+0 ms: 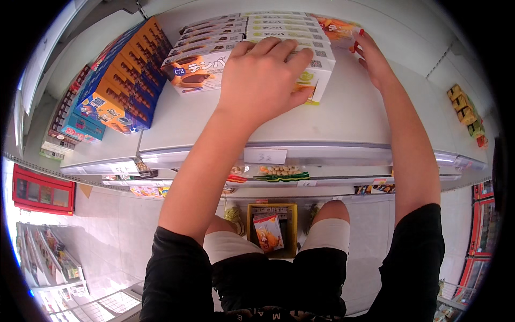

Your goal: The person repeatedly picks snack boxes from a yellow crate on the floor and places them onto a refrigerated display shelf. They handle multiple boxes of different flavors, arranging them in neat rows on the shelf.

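Note:
My left hand [263, 78] lies over the front of a block of white snack boxes with green marks [324, 80]. Its fingers curl over their tops and the thumb rests against the front face. Against the left side of that block stands a row of white snack boxes with brown biscuit pictures [193, 74], partly hidden by the hand. At the back right, my right hand [368, 54] has its fingers around the red end of an orange-and-white snack box [336, 29]. That box stands beside the far boxes of the block.
Orange-and-blue boxes [124, 88] line the shelf's left. A price card [265, 155] sits on the front rail. Small snack packs [462, 104] lie at far right. Between my feet on the floor, a yellow crate [295, 225] holds an orange-and-white box [268, 233] and other boxes.

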`<state>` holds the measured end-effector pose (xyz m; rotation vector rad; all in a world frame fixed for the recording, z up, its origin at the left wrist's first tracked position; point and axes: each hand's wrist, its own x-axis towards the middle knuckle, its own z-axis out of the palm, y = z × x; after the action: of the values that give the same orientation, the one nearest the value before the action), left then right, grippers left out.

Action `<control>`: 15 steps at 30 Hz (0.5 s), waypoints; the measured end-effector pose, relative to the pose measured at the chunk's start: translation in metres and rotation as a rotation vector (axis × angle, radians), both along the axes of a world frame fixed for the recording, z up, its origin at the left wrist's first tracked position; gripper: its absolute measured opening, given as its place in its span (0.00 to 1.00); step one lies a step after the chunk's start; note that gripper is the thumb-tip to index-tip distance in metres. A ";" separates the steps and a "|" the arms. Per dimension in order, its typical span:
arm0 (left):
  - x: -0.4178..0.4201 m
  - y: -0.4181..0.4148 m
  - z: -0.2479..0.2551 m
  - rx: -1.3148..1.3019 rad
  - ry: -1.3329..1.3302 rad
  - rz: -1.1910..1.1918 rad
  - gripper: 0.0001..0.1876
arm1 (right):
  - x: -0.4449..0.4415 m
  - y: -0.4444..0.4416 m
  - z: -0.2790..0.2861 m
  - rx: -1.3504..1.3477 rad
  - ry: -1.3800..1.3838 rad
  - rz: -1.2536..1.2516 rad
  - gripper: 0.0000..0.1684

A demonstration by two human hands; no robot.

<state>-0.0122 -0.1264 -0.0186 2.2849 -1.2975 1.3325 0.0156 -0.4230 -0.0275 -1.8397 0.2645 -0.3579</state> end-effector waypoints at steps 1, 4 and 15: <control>0.000 0.001 0.000 -0.002 0.006 -0.005 0.25 | -0.001 0.005 0.001 -0.003 -0.018 0.002 0.50; -0.010 0.005 0.009 -0.091 -0.063 -0.059 0.23 | 0.002 0.018 0.002 0.026 -0.018 -0.214 0.49; 0.040 0.115 -0.005 -0.861 0.489 0.085 0.27 | -0.008 0.104 0.022 0.636 -0.035 0.100 0.45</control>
<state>0.0281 -0.0111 -0.0233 1.8507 -0.3519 0.9713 0.0078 -0.3187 -0.0050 -1.2138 0.2277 -0.2027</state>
